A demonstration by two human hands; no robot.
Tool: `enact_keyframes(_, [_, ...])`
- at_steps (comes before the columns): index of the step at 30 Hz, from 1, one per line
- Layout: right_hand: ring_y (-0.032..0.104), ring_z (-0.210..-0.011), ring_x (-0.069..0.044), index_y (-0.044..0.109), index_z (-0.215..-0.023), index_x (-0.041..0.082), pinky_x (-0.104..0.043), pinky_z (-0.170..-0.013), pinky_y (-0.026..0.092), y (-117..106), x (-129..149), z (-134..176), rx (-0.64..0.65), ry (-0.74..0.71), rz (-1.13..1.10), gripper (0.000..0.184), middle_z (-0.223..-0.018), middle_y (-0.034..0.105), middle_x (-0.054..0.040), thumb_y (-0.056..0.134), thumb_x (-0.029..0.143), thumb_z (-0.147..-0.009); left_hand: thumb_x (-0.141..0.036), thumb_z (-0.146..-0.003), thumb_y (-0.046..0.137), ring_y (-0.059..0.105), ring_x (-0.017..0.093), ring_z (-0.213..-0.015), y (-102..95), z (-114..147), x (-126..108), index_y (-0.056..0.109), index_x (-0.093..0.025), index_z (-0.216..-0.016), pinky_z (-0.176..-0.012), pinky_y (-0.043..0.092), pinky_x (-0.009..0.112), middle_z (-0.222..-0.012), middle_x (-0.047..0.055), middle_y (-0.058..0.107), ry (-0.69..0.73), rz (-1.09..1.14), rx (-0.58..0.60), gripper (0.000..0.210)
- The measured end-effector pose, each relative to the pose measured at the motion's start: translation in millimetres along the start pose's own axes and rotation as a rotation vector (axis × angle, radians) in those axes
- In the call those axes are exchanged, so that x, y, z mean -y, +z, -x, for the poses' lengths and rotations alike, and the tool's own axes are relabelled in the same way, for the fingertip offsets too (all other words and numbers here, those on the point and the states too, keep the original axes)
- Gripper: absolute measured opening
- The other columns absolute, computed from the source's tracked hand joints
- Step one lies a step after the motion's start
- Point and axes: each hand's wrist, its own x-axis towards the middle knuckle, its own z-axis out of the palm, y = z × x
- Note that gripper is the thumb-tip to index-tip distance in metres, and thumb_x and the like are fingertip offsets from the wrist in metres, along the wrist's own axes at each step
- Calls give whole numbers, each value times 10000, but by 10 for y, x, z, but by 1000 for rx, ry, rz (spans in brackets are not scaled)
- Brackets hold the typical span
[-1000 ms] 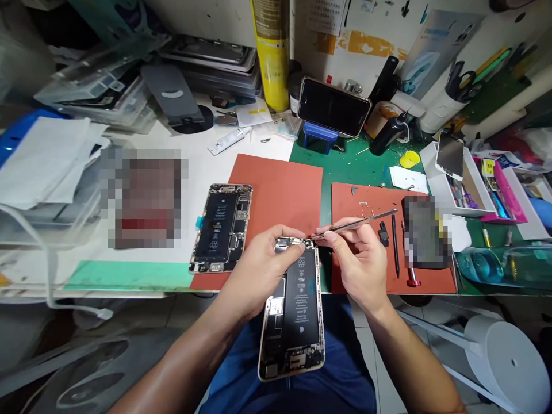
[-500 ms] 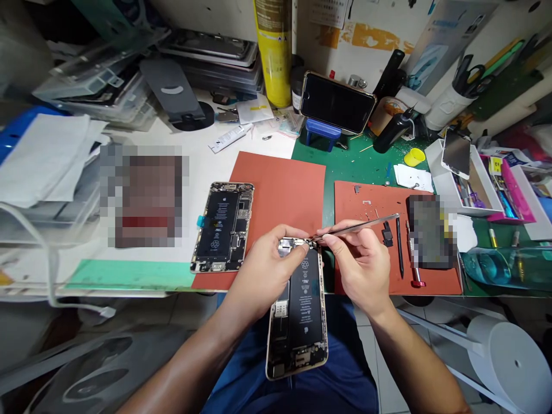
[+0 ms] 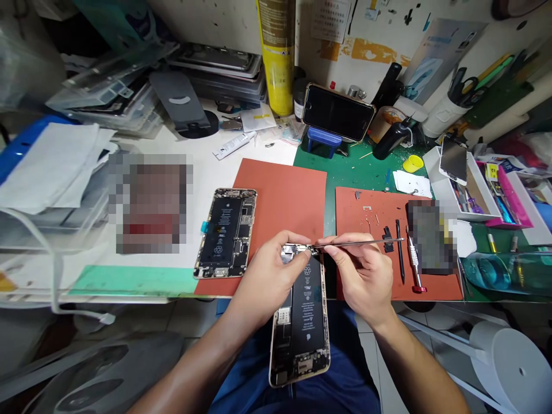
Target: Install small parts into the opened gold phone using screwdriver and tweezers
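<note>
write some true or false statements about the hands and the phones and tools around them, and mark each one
1. The left hand grips the far end of an opened phone. True.

2. The right hand holds the red-ended silver tool. False: it holds a slim metal tool; the red-ended silver tool lies on the right mat.

3. The second opened phone is propped in the blue stand. False: the second opened phone lies flat, partly on the left mat; a dark-screened phone is in the blue stand.

4. The black pen-like tool lies on the right mat. True.

5. The yellow cap is on the left mat. False: the yellow cap is on the green surface.
</note>
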Motion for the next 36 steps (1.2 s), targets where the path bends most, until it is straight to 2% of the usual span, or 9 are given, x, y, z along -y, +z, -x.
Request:
enact_keyframes(5, [829,-1012,-190,761,-1136,277,-363,-934,707,-5,-33,28,14,-83,26,189,-1085,819,-6,685,141,-1029,-490,-884,714,655,211,-775,15,20,-21,691,-193,-1074,-715,499,348,-919,45,746,-3,-13,-5,353])
enact_keyframes(14, [835,-970,-192,760,-1079,257,-325,-837,714,-32,56,-45,50,-35,52,119,-1050,825,-18,686,179,-1028,-470,-886,698,682,230,-833,30,38,-26,695,-216,-1066,-670,482,318,-984,68,759,-5,-48,-42,311])
enact_keyframes(22, [834,-890,-181,720,-1091,256,-298,-746,698,-60,89,-95,106,-151,213,106,-1015,828,-14,679,173,-1037,-448,-876,694,696,226,-839,33,39,-23,710,-219,-1026,-596,441,284,-1010,74,762,50,-43,-52,275])
enact_keyframes(27, [837,-900,-164,721,-1096,254,-269,-749,696,-86,84,-98,120,-198,209,154,-1029,826,-11,682,122,-1028,-430,-885,681,678,219,-815,28,41,-6,704,-218,-1046,-634,452,300,-984,63,760,42,-49,-43,266])
enact_keyframes(33, [839,-943,-197,757,-1057,246,-353,-847,723,-104,-53,-74,98,-92,51,99,-1033,813,-29,692,174,-1036,-435,-892,675,692,234,-866,17,39,-11,708,-215,-1022,-649,445,314,-1026,71,772,56,-54,-35,257])
enact_keyframes(36, [835,-934,-204,774,-1039,249,-377,-856,729,-97,-105,-59,87,-18,-19,77,-1047,805,-33,708,209,-1034,-427,-895,669,670,209,-793,23,37,-18,706,-211,-1019,-627,427,307,-976,57,767,49,-58,-34,251])
